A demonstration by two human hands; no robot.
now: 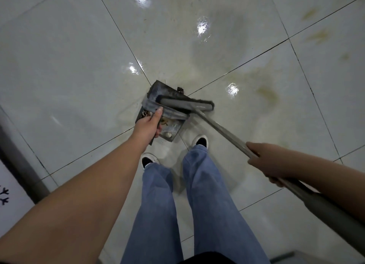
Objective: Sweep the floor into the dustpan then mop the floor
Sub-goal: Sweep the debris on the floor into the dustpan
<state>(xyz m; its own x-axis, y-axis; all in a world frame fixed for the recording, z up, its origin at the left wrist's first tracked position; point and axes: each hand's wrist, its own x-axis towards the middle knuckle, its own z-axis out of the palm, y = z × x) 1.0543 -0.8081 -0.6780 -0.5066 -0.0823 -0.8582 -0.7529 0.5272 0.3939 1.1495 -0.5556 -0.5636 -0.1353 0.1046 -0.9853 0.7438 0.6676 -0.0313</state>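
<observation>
A dark grey dustpan (169,129) stands on the glossy tiled floor (79,66) just ahead of my feet, with bits of debris inside. My left hand (149,125) grips its upright handle from above. The grey broom head (187,104) lies across the dustpan's mouth, its bristles at the far side. A clump of dark dirt (180,89) sits at the pan's front lip. My right hand (265,161) grips the broom's long grey handle (223,131), which slants down to the lower right.
Yellowish stains (266,91) mark the wet-looking tiles to the right of the broom. A grey metal strip and a white panel (11,184) run along the left edge. My legs in blue jeans and two white shoes (200,141) stand behind the dustpan.
</observation>
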